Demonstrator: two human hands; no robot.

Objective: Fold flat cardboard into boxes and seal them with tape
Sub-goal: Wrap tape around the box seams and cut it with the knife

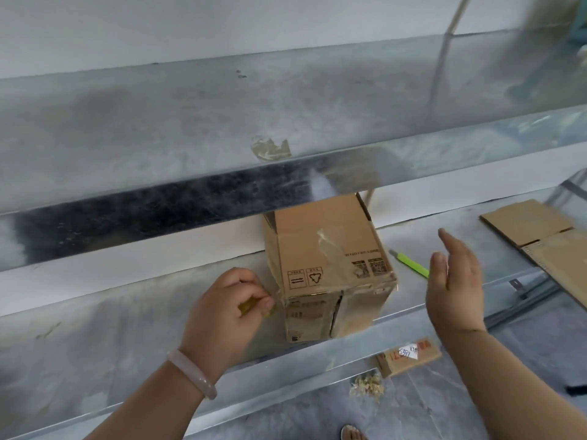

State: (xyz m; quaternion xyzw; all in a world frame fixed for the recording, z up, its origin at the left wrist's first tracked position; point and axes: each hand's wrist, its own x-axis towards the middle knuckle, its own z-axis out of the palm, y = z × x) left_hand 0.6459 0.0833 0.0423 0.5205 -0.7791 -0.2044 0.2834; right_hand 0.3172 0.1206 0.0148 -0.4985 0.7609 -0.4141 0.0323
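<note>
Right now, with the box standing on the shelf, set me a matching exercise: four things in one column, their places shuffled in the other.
1 cardboard box
2 green tool
3 flat cardboard
4 bracelet

A round the left wrist
B far right of the shelf
C middle of the shelf
D just right of the box

Pairs: 1-C, 2-D, 3-B, 4-A

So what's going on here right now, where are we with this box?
A person is taping a folded cardboard box on the metal bench. The left hand pinches what looks like the end of the clear tape at the box's near left corner. The right hand hovers open beside the box, touching nothing. A green cutter lies behind it, and flat cardboard waits at the right.
</note>
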